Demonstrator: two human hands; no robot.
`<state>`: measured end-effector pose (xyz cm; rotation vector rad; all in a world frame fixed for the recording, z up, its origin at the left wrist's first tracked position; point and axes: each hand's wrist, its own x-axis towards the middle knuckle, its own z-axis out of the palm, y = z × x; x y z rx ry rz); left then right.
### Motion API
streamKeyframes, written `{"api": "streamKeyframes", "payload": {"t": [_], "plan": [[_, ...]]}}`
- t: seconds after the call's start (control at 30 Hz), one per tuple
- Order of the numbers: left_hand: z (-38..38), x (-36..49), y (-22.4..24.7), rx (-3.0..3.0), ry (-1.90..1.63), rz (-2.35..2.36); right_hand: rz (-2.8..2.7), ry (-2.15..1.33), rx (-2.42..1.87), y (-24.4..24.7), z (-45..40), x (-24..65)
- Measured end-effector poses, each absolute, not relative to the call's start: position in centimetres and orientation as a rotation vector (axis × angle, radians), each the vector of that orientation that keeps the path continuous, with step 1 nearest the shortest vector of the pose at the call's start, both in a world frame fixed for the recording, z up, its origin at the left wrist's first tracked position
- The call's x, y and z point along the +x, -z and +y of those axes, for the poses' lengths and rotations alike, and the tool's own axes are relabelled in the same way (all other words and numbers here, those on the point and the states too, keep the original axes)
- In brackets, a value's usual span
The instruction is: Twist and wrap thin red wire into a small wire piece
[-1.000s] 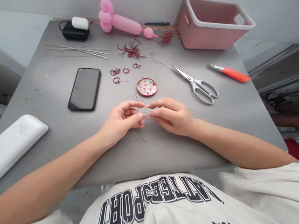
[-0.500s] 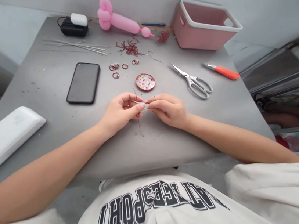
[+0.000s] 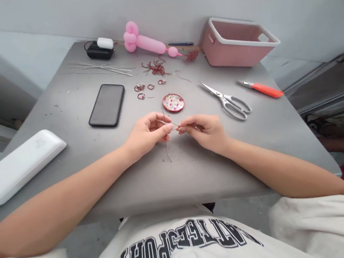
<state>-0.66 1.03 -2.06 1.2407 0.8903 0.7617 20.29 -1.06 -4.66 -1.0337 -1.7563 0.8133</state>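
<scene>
My left hand point(image 3: 151, 132) pinches a thin dark-red cord point(image 3: 167, 152), whose two ends stick out above and below the fingers. Facing it, my right hand point(image 3: 204, 131) is closed, thumb against fingers, on a fine strand running across the small gap from the left fingertips. Whether that strand belongs to the same cord cannot be made out. Just beyond the fingers sits a round red-rimmed dish point(image 3: 173, 102) of small coloured beads. Several finished-looking cord rings point(image 3: 139, 88) lie farther back, before a tangle of red cord pieces point(image 3: 156, 68).
Scissors point(image 3: 228, 100) and an orange-handled cutter point(image 3: 262, 88) lie at the right, below a pink bin point(image 3: 234, 47). A black phone point(image 3: 107, 105) and a long white device point(image 3: 20, 165) are at left. Behind are thin wires point(image 3: 106, 68), a pink balloon point(image 3: 150, 44) and a black case point(image 3: 97, 52).
My right hand has drawn slightly away from the left, so the strand between them shows more. The view has shifted, and everything on the table appears lower and mostly farther right.
</scene>
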Motion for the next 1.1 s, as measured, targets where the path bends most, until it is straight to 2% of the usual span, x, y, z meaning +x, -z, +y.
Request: {"api": "streamKeyframes", "payload": {"t": [0.17, 0.3, 1.1], "plan": [[1.1, -0.7, 2.5, 1.259, -0.741, 0.859, -1.548, -1.247, -1.114, 4.5, -1.1, 20.3], [0.9, -0.5, 2.7, 1.265, -0.73, 0.87, -1.454, -1.441, -1.131, 4.2, -0.9, 20.6], [-0.2, 0.0, 2.1, 1.195, -0.641, 0.885, -1.268, -1.693, -1.082, 3.1, -1.2, 20.5]]}}
